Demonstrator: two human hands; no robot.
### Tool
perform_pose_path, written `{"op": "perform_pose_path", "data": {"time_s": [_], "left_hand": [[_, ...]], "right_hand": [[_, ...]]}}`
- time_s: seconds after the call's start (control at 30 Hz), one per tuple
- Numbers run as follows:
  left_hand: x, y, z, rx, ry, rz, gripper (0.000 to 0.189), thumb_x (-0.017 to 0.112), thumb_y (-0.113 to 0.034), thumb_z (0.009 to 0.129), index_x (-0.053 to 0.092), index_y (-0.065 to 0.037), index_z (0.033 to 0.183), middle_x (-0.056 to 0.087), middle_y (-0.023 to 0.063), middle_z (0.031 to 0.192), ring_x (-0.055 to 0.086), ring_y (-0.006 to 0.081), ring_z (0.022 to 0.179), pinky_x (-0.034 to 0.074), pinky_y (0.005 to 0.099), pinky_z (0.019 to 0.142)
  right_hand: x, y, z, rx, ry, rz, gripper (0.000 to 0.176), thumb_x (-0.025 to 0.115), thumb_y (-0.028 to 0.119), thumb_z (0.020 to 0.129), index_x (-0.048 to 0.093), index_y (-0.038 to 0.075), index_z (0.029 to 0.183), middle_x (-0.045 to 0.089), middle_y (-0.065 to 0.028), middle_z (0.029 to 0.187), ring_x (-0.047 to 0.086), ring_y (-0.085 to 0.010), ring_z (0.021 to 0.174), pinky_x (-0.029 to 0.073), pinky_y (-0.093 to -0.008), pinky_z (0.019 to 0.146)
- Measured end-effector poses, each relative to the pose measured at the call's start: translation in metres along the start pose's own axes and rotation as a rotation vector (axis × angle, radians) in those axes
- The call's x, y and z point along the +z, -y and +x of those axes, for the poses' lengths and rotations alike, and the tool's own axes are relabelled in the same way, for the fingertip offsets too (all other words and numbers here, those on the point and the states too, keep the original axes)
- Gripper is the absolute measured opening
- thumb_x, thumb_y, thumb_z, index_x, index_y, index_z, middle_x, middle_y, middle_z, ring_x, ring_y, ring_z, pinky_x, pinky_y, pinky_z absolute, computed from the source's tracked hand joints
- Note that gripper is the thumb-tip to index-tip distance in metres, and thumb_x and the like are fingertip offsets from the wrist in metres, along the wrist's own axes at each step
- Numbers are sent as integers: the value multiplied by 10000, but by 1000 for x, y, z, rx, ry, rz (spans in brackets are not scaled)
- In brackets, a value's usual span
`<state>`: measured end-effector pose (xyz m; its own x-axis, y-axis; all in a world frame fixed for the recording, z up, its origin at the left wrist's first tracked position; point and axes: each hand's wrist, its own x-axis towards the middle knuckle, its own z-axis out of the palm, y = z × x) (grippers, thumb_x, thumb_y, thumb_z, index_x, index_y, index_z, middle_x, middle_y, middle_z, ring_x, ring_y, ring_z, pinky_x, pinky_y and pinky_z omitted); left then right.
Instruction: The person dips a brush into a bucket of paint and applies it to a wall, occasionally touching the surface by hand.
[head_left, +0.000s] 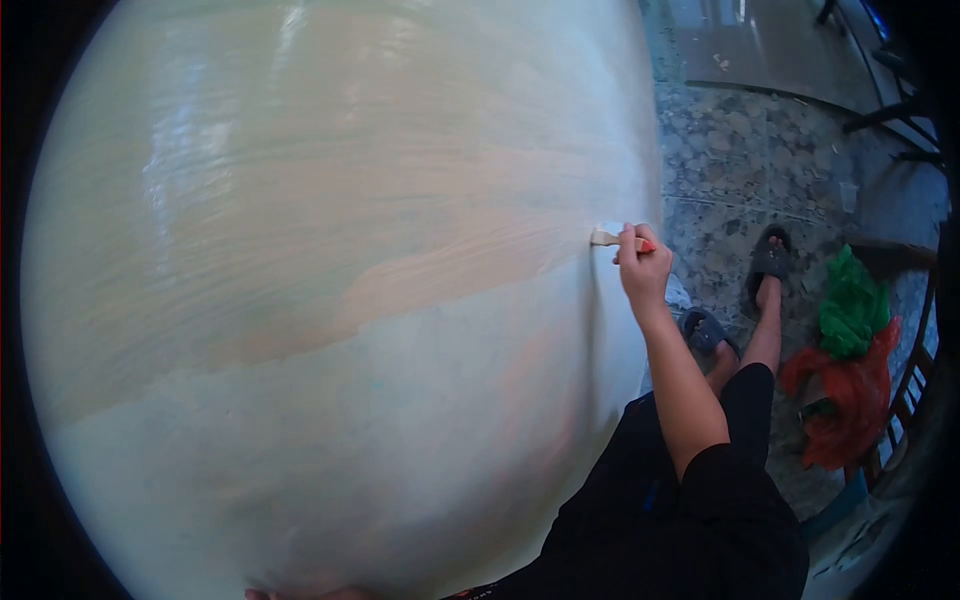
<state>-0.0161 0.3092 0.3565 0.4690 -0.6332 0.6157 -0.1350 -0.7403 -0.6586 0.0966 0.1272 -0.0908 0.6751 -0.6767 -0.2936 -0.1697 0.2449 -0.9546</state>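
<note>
My right hand point(643, 262) is closed around the handle of a flat paintbrush point(606, 238) with a red handle end. The bristles touch a large pale surface point(300, 450) near its right edge. A wet-looking, streaky coat spreads over the upper part of that surface, glossy at the upper left. Below a slanting boundary the surface looks paler and more matte. At the bottom edge of the view, a sliver of my left hand point(262, 595) shows against the surface; most of its fingers are cut off.
My sandalled feet point(770, 262) are on the stone-patterned floor point(720, 150) right of the surface. A green plastic bag point(852, 305) and a red plastic bag point(848, 400) lie by a wooden slatted piece of furniture point(912, 385) at the far right.
</note>
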Motion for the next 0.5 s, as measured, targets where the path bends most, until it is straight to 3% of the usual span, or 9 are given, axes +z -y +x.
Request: {"op": "perform_pose_path", "data": {"time_s": [0.17, 0.27, 0.3, 0.33, 0.5], "left_hand": [[-3, 8, -1, 6, -44, -98, 474, 221, -326, 992, 489, 33, 1147, 448, 260, 1251, 431, 370, 1183, 350, 483, 981], [-3, 0, 2, -63, -57, -100, 469, 230, -325, 992, 492, 37, 1134, 436, 271, 1256, 419, 374, 1192, 340, 486, 988], [-1, -2, 3, -65, -46, -109, 465, 230, -321, 993, 491, 38, 1131, 432, 275, 1258, 417, 374, 1194, 336, 486, 990], [-1, -2, 3, -64, -48, -120, 465, 230, -321, 993, 491, 38, 1131, 432, 275, 1258, 417, 374, 1194, 336, 486, 990], [-3, -1, 2, -49, -29, -76, 467, 219, -324, 993, 486, 42, 1106, 427, 275, 1267, 421, 382, 1189, 339, 502, 978]], "right_hand": [[10, 142, -36, -65, 84, 463, 213, 551, 90, 871, 590, -9, 687, 575, -61, 522, 571, -125, 438, 431, -219, 433], [-8, 202, -46, -192, 131, 449, 217, 534, 74, 875, 597, -14, 687, 577, -72, 524, 588, -129, 458, 441, -226, 428], [-16, 223, -47, -195, 117, 599, 217, 530, 72, 876, 598, -12, 688, 576, -69, 520, 588, -129, 461, 446, -227, 431], [-19, 234, -50, -188, 107, 740, 216, 527, 70, 877, 598, -10, 689, 574, -67, 515, 589, -129, 463, 452, -228, 434], [5, 224, -45, -112, 154, 844, 220, 515, 85, 889, 596, -15, 710, 586, -64, 548, 575, -113, 468, 449, -219, 438]]}}
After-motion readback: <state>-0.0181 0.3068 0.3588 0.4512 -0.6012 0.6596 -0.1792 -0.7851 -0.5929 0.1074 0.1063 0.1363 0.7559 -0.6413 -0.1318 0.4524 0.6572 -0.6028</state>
